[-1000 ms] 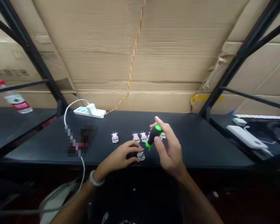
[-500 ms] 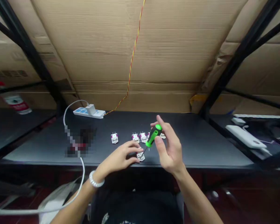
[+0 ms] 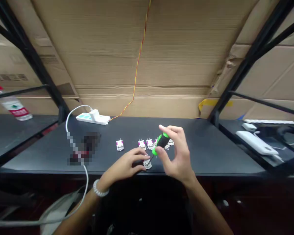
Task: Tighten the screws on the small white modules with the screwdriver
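Observation:
Near the front edge of the dark table, my left hand [image 3: 130, 162] grips a small white plug-like piece [image 3: 147, 164] between thumb and fingers, pressing it to the tabletop. My right hand [image 3: 176, 156] has thumb and fingers around the green and black handle of a screwdriver [image 3: 161, 141]. The screwdriver slants down to the left, and its thin shaft meets the white piece; the exact contact point is too small to make out. Just behind stand several similar white and purple pieces with metal pins [image 3: 141, 144], partly covered by the screwdriver and my right hand. Another such piece [image 3: 120, 144] lies apart on the left.
A white power strip [image 3: 93, 118] with a plugged-in adapter sits at the back left. Its white cable [image 3: 87, 176] runs down past a pixelated dark object [image 3: 84, 148]. Black shelf posts [image 3: 235, 78] flank the table [image 3: 210, 156]; cardboard [image 3: 107, 58] backs it.
My right hand's fingers have shifted around the screwdriver handle, with the index finger moving left over its top. My left hand and the held piece stay nearly still.

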Tool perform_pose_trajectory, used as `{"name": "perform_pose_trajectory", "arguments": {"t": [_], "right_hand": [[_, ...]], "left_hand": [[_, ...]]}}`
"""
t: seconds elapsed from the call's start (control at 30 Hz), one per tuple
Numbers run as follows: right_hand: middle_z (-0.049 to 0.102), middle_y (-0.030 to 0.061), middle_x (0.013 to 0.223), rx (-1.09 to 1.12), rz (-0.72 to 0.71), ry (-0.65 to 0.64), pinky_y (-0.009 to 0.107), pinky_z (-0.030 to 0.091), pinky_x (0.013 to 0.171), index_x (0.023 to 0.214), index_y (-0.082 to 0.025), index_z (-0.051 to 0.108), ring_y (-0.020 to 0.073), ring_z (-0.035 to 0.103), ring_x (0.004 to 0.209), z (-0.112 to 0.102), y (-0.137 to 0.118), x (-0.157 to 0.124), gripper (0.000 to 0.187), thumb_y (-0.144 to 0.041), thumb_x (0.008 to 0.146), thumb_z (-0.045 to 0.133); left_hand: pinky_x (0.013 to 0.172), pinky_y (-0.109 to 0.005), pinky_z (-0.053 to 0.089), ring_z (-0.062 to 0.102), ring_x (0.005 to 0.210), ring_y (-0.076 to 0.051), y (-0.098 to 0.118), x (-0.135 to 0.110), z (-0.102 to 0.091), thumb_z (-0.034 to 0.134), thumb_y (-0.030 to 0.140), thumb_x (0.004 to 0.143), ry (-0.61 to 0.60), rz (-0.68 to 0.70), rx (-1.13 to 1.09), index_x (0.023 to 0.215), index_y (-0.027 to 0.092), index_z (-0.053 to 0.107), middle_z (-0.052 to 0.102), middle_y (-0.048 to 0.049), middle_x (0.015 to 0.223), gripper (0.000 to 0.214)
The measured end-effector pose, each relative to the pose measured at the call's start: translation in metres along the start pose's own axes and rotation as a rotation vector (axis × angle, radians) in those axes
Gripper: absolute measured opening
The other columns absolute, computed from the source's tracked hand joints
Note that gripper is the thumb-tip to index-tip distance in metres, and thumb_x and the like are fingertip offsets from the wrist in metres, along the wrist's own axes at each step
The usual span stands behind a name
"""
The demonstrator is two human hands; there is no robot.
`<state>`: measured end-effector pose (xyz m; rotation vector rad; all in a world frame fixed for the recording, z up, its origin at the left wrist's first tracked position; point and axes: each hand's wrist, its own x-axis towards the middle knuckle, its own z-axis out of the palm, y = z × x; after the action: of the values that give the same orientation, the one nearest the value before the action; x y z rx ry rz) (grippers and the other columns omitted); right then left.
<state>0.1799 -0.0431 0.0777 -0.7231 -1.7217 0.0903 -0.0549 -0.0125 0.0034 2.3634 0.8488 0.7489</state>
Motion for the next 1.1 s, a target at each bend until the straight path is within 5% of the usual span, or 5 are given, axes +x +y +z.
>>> {"name": "perform_pose_trajectory", "arguments": {"t": [0.1,0.3,0.47,0.67,1.1], "right_hand": [[0.056,0.0057,0.11,-0.045,0.004,0.051,0.039,0.06,0.083,0.144,-0.034,0.067,0.0222,0.062,0.098,0.0011,-0.0005,0.0002,0.05,-0.024,0.096,0.076],[0.063,0.011,0.134,0.079,0.014,-0.105,0.051,0.056,0.108,0.169,-0.034,0.037,0.0269,0.063,0.125,-0.0014,0.0011,-0.0009,0.067,-0.015,0.106,0.047],[0.053,0.0054,0.113,-0.015,0.0,0.028,0.038,0.06,0.085,0.148,-0.034,0.065,0.0212,0.061,0.097,0.001,-0.0021,-0.0003,0.055,-0.026,0.095,0.076],[0.063,0.0102,0.132,0.07,0.036,-0.078,0.045,0.058,0.102,0.164,-0.033,0.046,0.0252,0.064,0.119,-0.0006,-0.0048,0.0004,0.061,-0.016,0.105,0.052],[0.065,0.0115,0.134,0.052,0.038,-0.046,0.048,0.06,0.099,0.16,-0.031,0.05,0.0272,0.066,0.12,-0.0003,-0.0034,0.0008,0.057,-0.019,0.104,0.05]], "left_hand": [[0.119,-0.048,0.052,0.066,0.131,-0.028,0.0015,0.0004,-0.0007,0.076,0.03,0.1,-0.011,-0.011,0.002,0.135,0.028,0.076,0.069,-0.0098,0.139,0.035],[0.119,-0.046,0.053,0.067,0.129,-0.027,0.0016,0.0003,-0.0008,0.076,0.029,0.1,-0.01,-0.014,-0.021,0.135,0.027,0.076,0.069,-0.0102,0.137,0.035],[0.122,-0.048,0.05,0.064,0.135,-0.029,0.001,-0.0005,-0.0001,0.077,0.027,0.099,0.0,-0.019,0.002,0.135,0.028,0.076,0.067,-0.0095,0.142,0.036],[0.12,-0.046,0.052,0.066,0.13,-0.027,-0.0004,0.0001,-0.0002,0.075,0.027,0.1,-0.013,0.008,-0.018,0.136,0.027,0.075,0.068,-0.0098,0.138,0.036],[0.119,-0.045,0.053,0.066,0.13,-0.027,0.0015,0.0011,-0.0019,0.075,0.026,0.101,-0.016,0.017,0.004,0.136,0.027,0.075,0.069,-0.0095,0.138,0.035]]}}
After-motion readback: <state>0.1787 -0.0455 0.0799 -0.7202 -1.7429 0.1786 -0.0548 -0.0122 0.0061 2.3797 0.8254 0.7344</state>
